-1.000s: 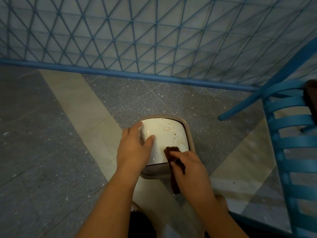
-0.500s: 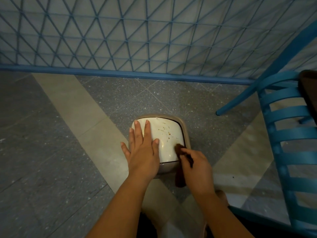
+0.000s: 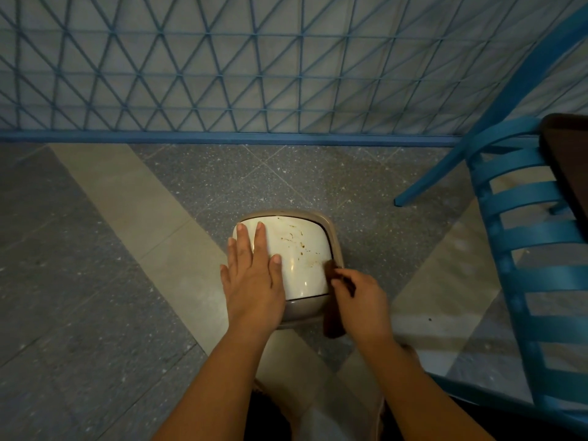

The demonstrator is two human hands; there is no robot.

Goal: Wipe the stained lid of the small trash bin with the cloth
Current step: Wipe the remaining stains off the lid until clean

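A small beige trash bin (image 3: 334, 232) stands on the floor in front of me. Its white lid (image 3: 299, 249) carries brown stains across its right half. My left hand (image 3: 251, 275) lies flat on the lid's left side, fingers straight and pressing down. My right hand (image 3: 359, 297) pinches a dark brown cloth (image 3: 332, 316) at the lid's right edge. The cloth's top touches the lid's rim and the rest hangs down beside the bin.
A blue slatted chair (image 3: 534, 249) stands close on the right, one leg (image 3: 445, 170) reaching the floor just behind the bin. A dark table edge (image 3: 569, 160) shows at far right. A blue mesh fence (image 3: 254, 74) runs along the back. Grey and beige floor tiles (image 3: 95, 249) lie to the left.
My left hand went from gripping the lid's left edge to lying flat on it. My right hand drew the cloth from the lid's near middle to its right edge.
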